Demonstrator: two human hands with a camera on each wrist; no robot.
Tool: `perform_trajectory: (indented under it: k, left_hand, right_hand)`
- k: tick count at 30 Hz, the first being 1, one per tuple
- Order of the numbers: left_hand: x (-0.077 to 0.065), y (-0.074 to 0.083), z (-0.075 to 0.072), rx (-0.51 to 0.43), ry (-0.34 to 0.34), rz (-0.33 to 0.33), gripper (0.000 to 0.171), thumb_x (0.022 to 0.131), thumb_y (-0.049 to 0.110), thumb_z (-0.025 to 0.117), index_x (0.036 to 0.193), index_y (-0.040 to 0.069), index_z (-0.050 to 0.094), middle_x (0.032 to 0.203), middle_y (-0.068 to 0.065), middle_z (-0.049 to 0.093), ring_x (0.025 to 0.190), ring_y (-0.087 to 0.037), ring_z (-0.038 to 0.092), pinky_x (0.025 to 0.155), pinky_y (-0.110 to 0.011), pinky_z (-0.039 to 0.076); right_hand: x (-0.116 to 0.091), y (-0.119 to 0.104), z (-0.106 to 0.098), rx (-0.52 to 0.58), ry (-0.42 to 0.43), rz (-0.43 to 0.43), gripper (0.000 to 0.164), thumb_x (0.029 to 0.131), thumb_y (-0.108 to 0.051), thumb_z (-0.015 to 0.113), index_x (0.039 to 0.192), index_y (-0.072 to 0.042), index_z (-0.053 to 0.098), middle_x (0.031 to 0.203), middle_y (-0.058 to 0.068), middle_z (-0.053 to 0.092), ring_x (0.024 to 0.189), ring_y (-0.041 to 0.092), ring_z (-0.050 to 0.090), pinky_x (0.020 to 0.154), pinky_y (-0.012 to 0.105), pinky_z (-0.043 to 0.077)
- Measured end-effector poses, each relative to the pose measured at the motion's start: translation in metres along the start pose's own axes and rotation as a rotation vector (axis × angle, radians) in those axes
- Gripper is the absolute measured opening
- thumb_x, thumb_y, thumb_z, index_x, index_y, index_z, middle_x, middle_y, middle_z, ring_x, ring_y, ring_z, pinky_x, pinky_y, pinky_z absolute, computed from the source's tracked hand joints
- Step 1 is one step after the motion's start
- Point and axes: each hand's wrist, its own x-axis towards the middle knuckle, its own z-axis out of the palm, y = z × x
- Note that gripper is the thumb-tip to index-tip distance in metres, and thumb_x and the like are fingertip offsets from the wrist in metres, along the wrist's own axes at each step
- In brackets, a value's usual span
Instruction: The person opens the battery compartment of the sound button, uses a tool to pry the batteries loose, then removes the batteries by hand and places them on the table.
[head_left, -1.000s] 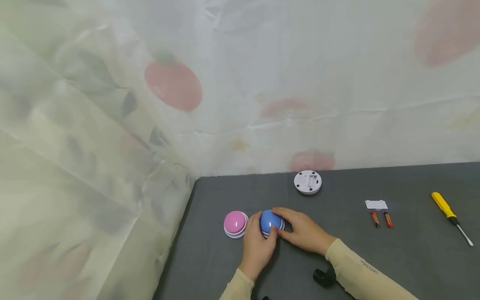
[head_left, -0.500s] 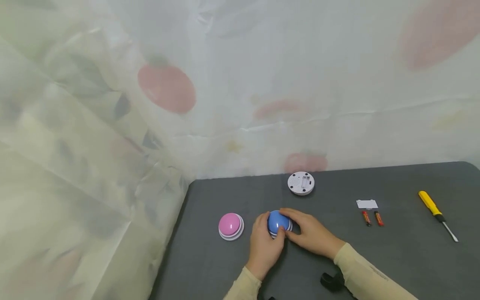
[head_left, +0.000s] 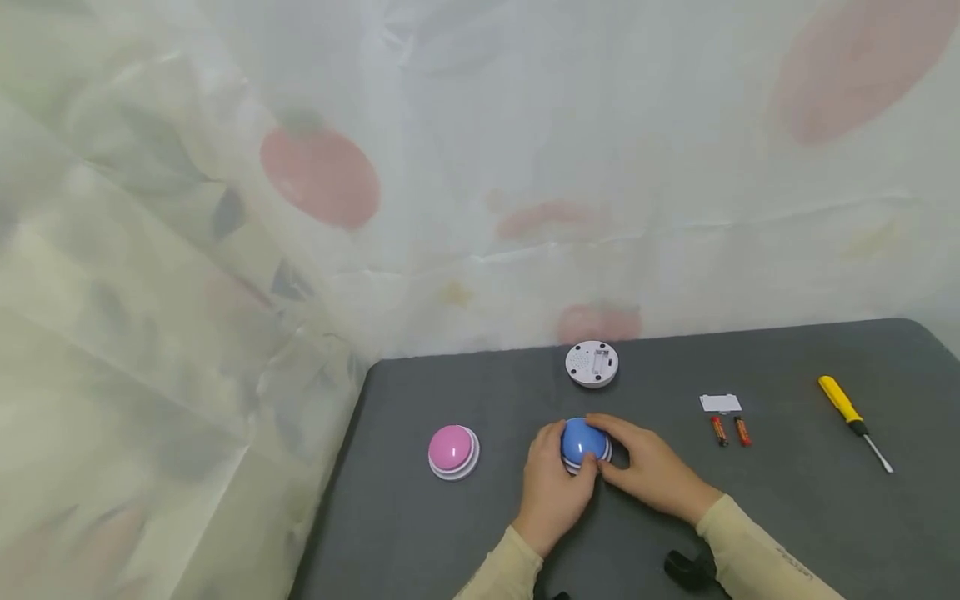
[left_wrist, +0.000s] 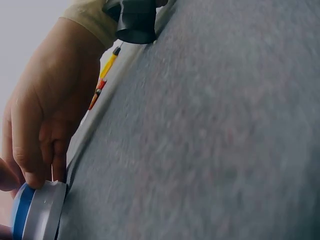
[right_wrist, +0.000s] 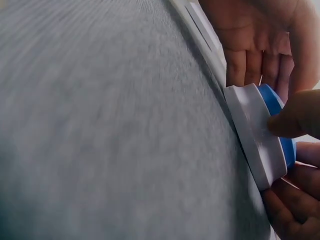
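A push button with a blue dome (head_left: 582, 440) and white base sits dome up on the dark table between both hands. My left hand (head_left: 551, 492) grips its left side, the thumb at the front near the rim. From the right, my right hand (head_left: 660, 475) holds it too, fingers at the back and thumb at the front. In the right wrist view, the white base (right_wrist: 252, 132) stands flat on the cloth with fingers around it. To the left is a pink push button (head_left: 452, 448), apart from both hands.
An upturned white button (head_left: 592, 364) with its battery slot exposed lies at the back. Rightward are a white battery cover (head_left: 721, 403), two small batteries (head_left: 719, 430) and a yellow-handled screwdriver (head_left: 842, 398). A black object (head_left: 686, 571) is by the right sleeve.
Both hands have slid the blue button to the right, widening the gap from the pink one. The head view has shifted rightward. The other things stay in place.
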Motion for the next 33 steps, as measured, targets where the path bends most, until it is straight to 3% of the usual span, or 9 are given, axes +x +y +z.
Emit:
perform_trajectory:
  k: [8,16,24,33]
  left_hand:
    - [-0.003,0.01,0.007,-0.011,-0.085,0.0,0.06,0.097,0.026,0.076,0.148,-0.003,0.061,0.144,-0.015,0.062,0.133,-0.031,0.06,0.109,-0.052,0.053]
    - [-0.006,0.015,0.016,-0.034,-0.147,0.058,0.06,0.098,0.026,0.075,0.149,-0.001,0.06,0.145,-0.012,0.062,0.134,-0.026,0.058,0.111,-0.049,0.052]
    - [-0.008,0.018,0.021,-0.053,-0.157,0.066,0.06,0.095,0.021,0.078,0.148,0.002,0.059,0.144,-0.008,0.061,0.134,-0.022,0.056,0.113,-0.045,0.05]
    - [-0.008,0.003,0.028,-0.022,-0.138,0.166,0.073,0.087,0.017,0.088,0.151,0.011,0.054,0.146,-0.002,0.056,0.129,-0.017,0.051,0.11,-0.039,0.048]
  right_hand:
    - [-0.014,0.005,-0.011,-0.051,0.043,0.003,0.065,0.091,-0.01,0.085,0.152,-0.007,0.063,0.152,0.009,0.064,0.138,0.036,0.063,0.108,0.059,0.052]
    - [-0.029,0.013,-0.02,-0.07,0.069,0.047,0.071,0.085,-0.003,0.084,0.152,-0.01,0.063,0.152,0.004,0.065,0.135,0.031,0.064,0.107,0.036,0.055]
    - [-0.034,0.02,-0.025,-0.072,0.107,0.034,0.073,0.08,0.001,0.082,0.15,-0.009,0.064,0.15,0.005,0.067,0.133,0.032,0.066,0.108,0.005,0.032]
    - [-0.037,0.027,-0.024,0.019,0.119,0.025,0.075,0.083,0.005,0.08,0.153,-0.013,0.063,0.153,0.003,0.064,0.143,0.016,0.056,0.111,0.004,0.027]
